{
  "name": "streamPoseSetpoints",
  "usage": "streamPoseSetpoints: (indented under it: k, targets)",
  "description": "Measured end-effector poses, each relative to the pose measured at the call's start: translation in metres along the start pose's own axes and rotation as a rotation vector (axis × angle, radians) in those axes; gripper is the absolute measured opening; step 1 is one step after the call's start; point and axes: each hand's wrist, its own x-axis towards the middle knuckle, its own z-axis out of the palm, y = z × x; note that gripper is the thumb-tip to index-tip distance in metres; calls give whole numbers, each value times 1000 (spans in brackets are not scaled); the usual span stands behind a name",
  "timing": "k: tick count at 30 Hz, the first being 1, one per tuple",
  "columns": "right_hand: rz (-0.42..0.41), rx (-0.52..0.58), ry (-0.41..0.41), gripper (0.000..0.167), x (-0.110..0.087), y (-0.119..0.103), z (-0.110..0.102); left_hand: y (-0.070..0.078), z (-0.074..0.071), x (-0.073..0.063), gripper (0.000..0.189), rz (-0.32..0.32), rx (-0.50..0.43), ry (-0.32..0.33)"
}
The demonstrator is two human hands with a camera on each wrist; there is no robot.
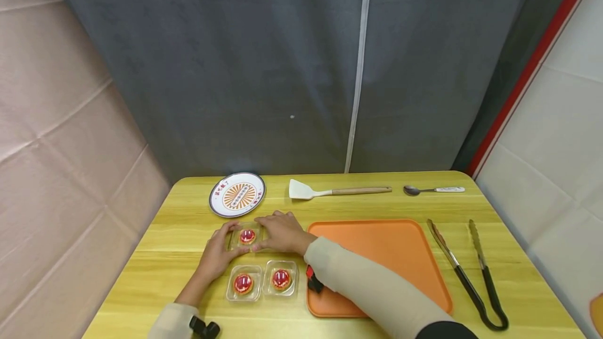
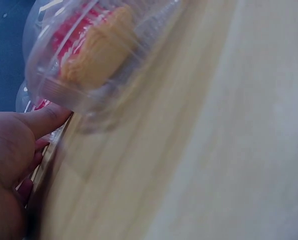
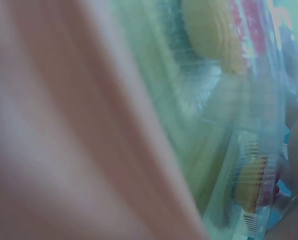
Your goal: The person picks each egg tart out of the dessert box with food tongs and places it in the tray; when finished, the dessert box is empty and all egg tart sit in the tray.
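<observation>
A clear plastic box (image 1: 234, 243) with a red-topped tart (image 1: 247, 236) in it stands below the plate, between both hands. My left hand (image 1: 218, 251) grips its left side, thumb at the near edge and fingers at the far corner. From the right, my right hand (image 1: 282, 233) holds the same box, thumb low and index finger along the back. Two more boxed tarts (image 1: 243, 283) (image 1: 281, 279) sit side by side nearer me. One of these boxes (image 2: 96, 55) looms large beside the thumb in the left wrist view; the right wrist view is partly blocked by a blurred surface.
An orange tray (image 1: 377, 239) lies right of the boxes, with my right forearm across it. Behind are a patterned plate (image 1: 237, 195), a white spatula (image 1: 301, 190) and a spoon (image 1: 412, 191). Black-handled tongs (image 1: 492, 292) lie spread at the right.
</observation>
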Motion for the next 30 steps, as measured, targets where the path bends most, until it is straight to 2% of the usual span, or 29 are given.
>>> streamPoseSetpoints:
  k: [10,21,30]
  targets:
    - [20,51,-7,85,1,0,1,0,1,1,81,-17,-12,-2]
    - [38,50,-27,85,2,-1,-2,0,1,2,82,-54,-6,-12]
    - [27,85,-21,85,1,-1,-5,1,0,2,82,-62,-8,-4]
